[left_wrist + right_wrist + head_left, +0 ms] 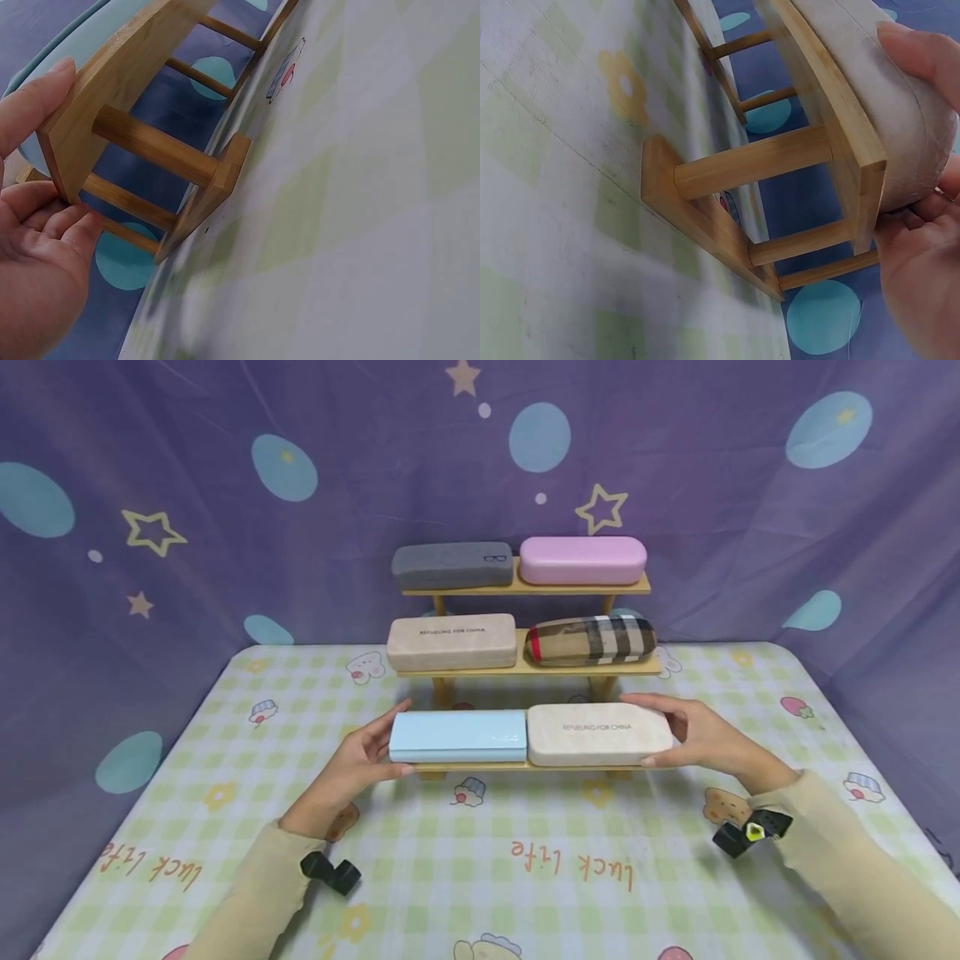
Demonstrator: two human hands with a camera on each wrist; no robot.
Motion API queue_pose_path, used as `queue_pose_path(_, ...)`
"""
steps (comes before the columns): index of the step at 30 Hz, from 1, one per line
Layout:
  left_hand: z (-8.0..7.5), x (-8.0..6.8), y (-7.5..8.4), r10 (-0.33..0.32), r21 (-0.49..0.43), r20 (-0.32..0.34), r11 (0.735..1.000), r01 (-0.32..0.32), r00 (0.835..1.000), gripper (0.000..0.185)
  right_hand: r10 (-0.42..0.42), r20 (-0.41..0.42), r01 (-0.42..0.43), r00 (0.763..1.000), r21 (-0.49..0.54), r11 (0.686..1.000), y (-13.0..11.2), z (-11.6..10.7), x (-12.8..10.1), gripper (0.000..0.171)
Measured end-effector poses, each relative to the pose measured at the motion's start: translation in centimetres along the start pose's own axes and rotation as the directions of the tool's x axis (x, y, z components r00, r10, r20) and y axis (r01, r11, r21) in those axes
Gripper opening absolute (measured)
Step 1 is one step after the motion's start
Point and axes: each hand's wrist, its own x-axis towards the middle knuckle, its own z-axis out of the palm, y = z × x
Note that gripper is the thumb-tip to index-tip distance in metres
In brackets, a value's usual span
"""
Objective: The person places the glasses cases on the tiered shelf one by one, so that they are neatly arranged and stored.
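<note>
Evidently left hand [352, 768] clasping blue case [457, 736] end, right hand [705, 737] clasping beige case [597, 733] end, table [525, 877] open in front.

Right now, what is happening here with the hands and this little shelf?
A person holds both ends of the lowest tier of a wooden stepped rack on the table. The left hand grips the end by the light blue case; the right hand grips the end by the beige case. Four more cases sit on the upper tiers.
</note>
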Motion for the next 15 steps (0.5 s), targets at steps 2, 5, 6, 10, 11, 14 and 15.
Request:
queue_pose_path(2,0.0,0.1,0.0,0.006,0.004,0.003,1.0,-0.006,1.0,0.086,-0.002,0.003,0.002,1.0,-0.009,1.0,0.0,0.0,-0.1,0.076)
queue_pose_path(5,0.0,0.1,0.1,0.001,0.009,-0.001,1.0,-0.001,1.0,0.086,-0.004,0.007,0.004,1.0,-0.011,1.0,0.0,0.0,-0.2,0.076)
queue_pose_path(6,0.0,0.2,0.1,0.003,0.012,-0.001,1.0,-0.003,1.0,0.086,-0.004,0.009,0.004,1.0,-0.004,1.0,0.0,-0.1,-0.3,0.076)
queue_pose_path(10,0.0,0.1,0.1,-0.002,0.01,0.0,1.0,0.002,1.0,0.087,-0.014,0.023,0.013,1.0,0.042,0.999,0.0,-0.2,-0.5,0.079)
queue_pose_path(11,-0.1,0.1,0.1,-0.003,0.013,0.001,1.0,0.003,1.0,0.087,-0.022,0.028,0.02,0.999,0.057,0.998,0.0,-0.3,-0.6,0.08)
queue_pose_path(14,-0.3,0.0,0.1,0.0,0.028,0.004,1.0,0.0,1.0,0.087,-0.048,0.038,0.044,0.998,0.09,0.995,0.0,-0.6,-1.0,0.083)
queue_pose_path(15,-0.5,0.0,0.2,0.005,0.039,0.007,0.999,-0.005,1.0,0.087,-0.06,0.04,0.056,0.997,0.094,0.994,0.1,-0.7,-1.3,0.084)
